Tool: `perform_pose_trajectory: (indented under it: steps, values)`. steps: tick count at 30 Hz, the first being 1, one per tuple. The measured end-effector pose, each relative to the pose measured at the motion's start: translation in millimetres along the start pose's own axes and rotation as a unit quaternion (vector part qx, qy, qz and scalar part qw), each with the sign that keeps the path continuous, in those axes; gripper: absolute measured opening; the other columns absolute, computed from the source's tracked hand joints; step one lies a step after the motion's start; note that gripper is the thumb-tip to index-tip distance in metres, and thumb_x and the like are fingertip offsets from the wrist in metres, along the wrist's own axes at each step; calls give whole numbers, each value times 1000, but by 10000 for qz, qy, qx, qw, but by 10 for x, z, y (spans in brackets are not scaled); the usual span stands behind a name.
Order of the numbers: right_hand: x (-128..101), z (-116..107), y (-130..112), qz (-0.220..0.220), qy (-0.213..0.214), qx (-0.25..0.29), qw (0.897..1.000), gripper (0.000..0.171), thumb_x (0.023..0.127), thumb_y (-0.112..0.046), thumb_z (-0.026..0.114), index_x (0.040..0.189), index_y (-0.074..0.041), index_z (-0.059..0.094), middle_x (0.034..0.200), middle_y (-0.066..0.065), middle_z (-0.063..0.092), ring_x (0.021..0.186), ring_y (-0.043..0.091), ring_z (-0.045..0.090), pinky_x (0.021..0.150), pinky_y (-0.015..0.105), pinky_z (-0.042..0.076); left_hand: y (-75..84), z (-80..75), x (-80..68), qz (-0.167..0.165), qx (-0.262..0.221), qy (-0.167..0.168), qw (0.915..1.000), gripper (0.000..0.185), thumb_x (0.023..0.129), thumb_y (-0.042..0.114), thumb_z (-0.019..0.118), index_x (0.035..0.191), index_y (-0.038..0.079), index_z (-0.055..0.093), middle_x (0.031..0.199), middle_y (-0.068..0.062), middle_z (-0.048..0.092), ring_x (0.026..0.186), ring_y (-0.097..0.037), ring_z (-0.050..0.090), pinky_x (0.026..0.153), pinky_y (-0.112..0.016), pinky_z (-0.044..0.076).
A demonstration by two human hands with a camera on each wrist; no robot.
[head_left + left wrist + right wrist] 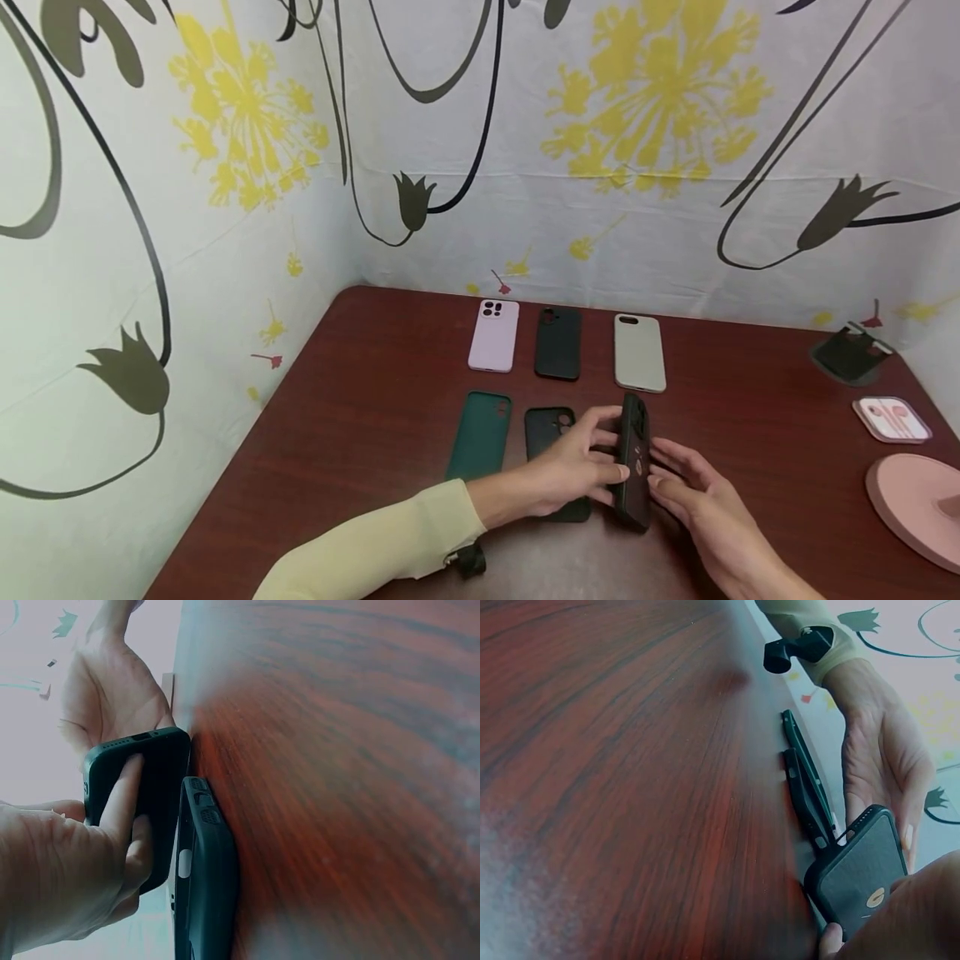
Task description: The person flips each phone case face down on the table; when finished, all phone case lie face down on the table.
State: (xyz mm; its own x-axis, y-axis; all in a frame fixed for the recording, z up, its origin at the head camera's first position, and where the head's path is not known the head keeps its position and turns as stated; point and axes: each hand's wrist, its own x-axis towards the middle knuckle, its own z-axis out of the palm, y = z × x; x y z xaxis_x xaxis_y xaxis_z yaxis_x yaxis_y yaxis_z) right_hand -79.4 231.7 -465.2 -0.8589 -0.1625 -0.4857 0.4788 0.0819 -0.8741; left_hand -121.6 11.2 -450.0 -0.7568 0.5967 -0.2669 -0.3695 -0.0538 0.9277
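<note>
Phone cases lying flat: five, beyond and left of the hands
Phone in case, held: one (633, 462)
Hands: two
Earphone box: one (892, 418)

In my grip: a black phone case (633, 462) (gold spots on it); just left, black (551, 450) and dark green (480, 435) cases on the reddish-brown worktop (360, 433).

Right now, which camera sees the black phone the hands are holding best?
The head view: the black phone stands on edge on the table, between the left hand and right hand. The left wrist view shows only its bottom end; the right wrist view shows one corner of its back.
</note>
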Motion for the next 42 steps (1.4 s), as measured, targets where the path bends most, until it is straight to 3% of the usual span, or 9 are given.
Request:
perform_pose_trajectory:
  steps: [2,6,8,11,16,22,29,36,42]
  values:
    - [10,0,-18,42,53,-90,9999,75,110,-16,56,170,-13,12,176,18,16,121,-9,56,102,14,53,-3,-5,-3,34,-222,-23,9997,74,100,-11,60,158,29,37,140,-9,55,121,-24,66,86,-49,67]
    - [21,13,-45,84,89,-360,9993,78,110,-20,57,171,-15,10,176,19,18,147,19,47,102,18,52,4,-5,10,73,-561,-22,9984,72,99,-13,61,157,25,39,137,-11,55,112,-24,68,90,-50,66]
    - [25,27,-55,95,107,-458,9988,80,109,-24,59,171,-16,9,176,19,19,156,32,37,106,23,52,10,-1,17,61,-538,30,9985,70,99,-9,64,156,24,40,134,-11,56,105,-24,70,89,-49,67]
    - [28,51,-66,107,139,-533,9984,84,108,-29,63,171,-17,10,175,18,21,159,37,31,113,32,50,11,5,24,12,-399,115,9991,69,98,-6,67,155,24,41,132,-9,57,104,-23,72,86,-48,67]
    - [28,64,-67,101,163,-621,9979,84,108,-31,64,171,-16,12,175,17,23,158,36,33,110,28,51,13,7,39,-75,-195,76,9998,72,97,-7,69,155,26,40,132,-9,57,114,-22,68,82,-49,68]
    - [39,58,-54,74,201,-597,9980,81,108,-26,64,170,-15,14,174,18,23,154,32,38,99,16,51,41,-11,22,-82,277,94,9995,76,97,-7,68,158,26,38,130,-5,58,103,-17,70,73,-38,67]
    - [35,50,-76,9,267,-426,9987,80,109,-20,60,171,-17,10,176,19,17,159,38,29,95,16,53,7,-36,-10,35,466,359,9983,77,96,-10,66,158,23,38,132,-6,56,101,-15,69,69,-34,65]
    - [33,-16,-53,124,374,-275,9988,81,108,-19,61,171,-21,10,175,18,17,123,5,61,96,30,60,-22,-55,24,-6,491,411,9980,77,95,-10,68,159,21,38,139,-8,55,113,-18,68,77,-38,67]
    - [20,-94,-60,61,633,-431,9970,82,106,-17,65,170,-21,13,170,18,25,109,1,66,90,31,62,-19,-91,74,-62,716,163,9973,77,94,-12,68,158,21,39,136,-8,56,112,-18,68,77,-38,68]
